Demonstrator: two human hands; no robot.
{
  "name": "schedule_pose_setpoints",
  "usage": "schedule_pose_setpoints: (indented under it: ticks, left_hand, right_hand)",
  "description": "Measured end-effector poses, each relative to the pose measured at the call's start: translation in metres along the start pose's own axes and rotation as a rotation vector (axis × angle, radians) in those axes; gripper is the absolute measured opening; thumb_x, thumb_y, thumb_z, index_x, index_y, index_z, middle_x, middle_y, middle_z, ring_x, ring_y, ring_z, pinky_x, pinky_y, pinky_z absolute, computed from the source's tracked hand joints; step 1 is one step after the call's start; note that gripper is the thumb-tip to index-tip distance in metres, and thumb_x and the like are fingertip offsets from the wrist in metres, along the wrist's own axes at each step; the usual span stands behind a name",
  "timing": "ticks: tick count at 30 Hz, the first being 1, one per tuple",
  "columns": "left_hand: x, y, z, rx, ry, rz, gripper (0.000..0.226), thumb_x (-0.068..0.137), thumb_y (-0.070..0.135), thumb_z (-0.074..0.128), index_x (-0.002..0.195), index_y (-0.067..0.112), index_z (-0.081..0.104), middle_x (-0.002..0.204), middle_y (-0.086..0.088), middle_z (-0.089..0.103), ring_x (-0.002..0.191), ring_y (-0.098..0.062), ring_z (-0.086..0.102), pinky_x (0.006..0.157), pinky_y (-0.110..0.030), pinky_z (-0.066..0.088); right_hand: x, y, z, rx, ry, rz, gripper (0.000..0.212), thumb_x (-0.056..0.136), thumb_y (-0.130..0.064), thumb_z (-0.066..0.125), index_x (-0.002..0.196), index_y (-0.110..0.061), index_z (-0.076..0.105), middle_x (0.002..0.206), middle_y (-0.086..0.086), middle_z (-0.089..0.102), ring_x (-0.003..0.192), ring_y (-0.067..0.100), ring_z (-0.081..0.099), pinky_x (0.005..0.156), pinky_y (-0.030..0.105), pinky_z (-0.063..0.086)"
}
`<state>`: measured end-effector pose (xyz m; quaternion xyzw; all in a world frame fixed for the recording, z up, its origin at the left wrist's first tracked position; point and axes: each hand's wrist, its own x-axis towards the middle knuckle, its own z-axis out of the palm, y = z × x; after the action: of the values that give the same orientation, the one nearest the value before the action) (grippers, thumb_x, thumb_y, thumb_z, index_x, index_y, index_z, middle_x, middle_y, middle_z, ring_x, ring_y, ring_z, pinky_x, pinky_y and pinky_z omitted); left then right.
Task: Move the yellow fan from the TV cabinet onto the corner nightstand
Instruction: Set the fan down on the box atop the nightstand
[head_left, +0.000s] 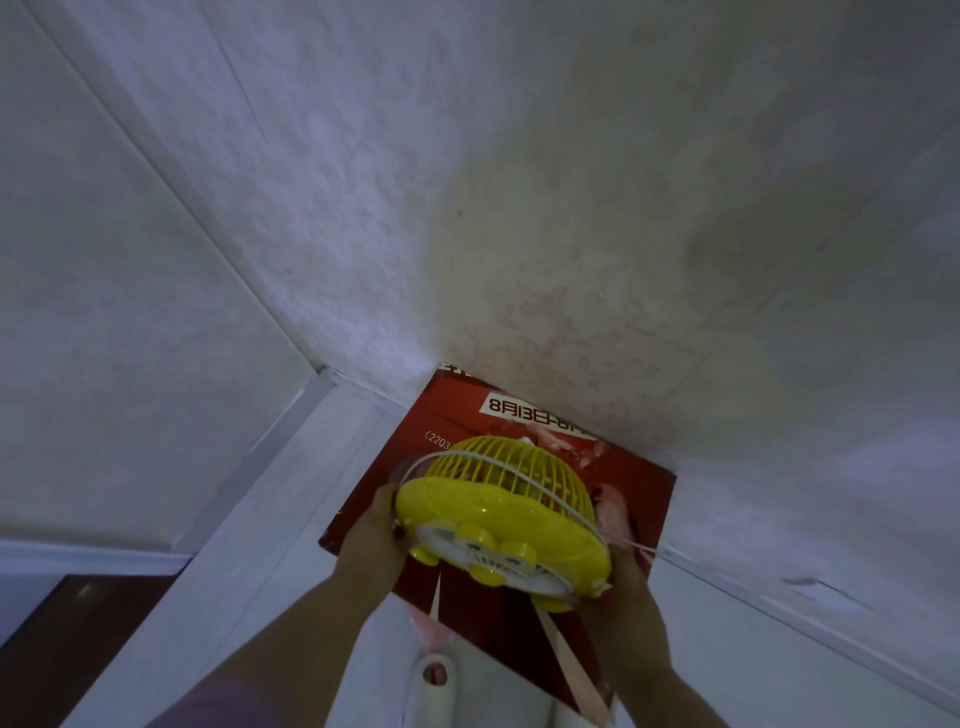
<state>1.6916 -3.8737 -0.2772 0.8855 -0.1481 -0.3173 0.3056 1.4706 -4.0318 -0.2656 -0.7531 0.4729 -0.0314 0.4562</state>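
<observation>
The yellow fan (506, 512) is round, with a grille cage and a cartoon face on its front, and a white cord (524, 475) is wrapped over it. My left hand (373, 530) grips its left side and my right hand (626, 582) grips its right side. The fan is over a red printed sheet (631, 475) that covers the top of the nightstand in the room corner. Whether the fan touches the sheet cannot be told. The nightstand itself is hidden under the sheet.
Two wallpapered walls (571, 208) meet in the corner right behind the sheet. A white door frame or trim (291, 467) runs along the left. A white cylindrical object (434, 675) stands below the sheet's front edge. Dark wooden floor (62, 639) shows at the bottom left.
</observation>
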Motion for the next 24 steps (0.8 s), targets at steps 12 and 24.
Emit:
schedule_pose_setpoints:
  ticks: [12,24]
  left_hand:
    - [0.004,0.02,-0.009,0.01,0.006,0.067,0.027,0.092,0.013,0.046,0.117,0.013,0.056,0.109,-0.007,0.066,0.106,-0.026,0.06,0.082,-0.029,0.051]
    - [-0.022,0.083,-0.06,0.016,-0.231,0.286,0.068,0.079,0.002,0.06,0.14,0.02,0.036,0.144,-0.004,0.043,0.129,-0.015,0.042,0.103,-0.025,0.034]
  right_hand:
    - [0.006,-0.003,-0.009,-0.096,-0.071,0.109,0.079,0.054,-0.048,0.082,0.122,-0.027,0.047,0.116,0.003,0.066,0.102,0.031,0.064,0.07,0.032,0.044]
    - [-0.012,-0.068,-0.04,-0.079,-0.05,0.002,0.076,0.064,-0.035,0.078,0.131,-0.031,0.041,0.133,0.006,0.055,0.121,0.029,0.055,0.094,0.044,0.049]
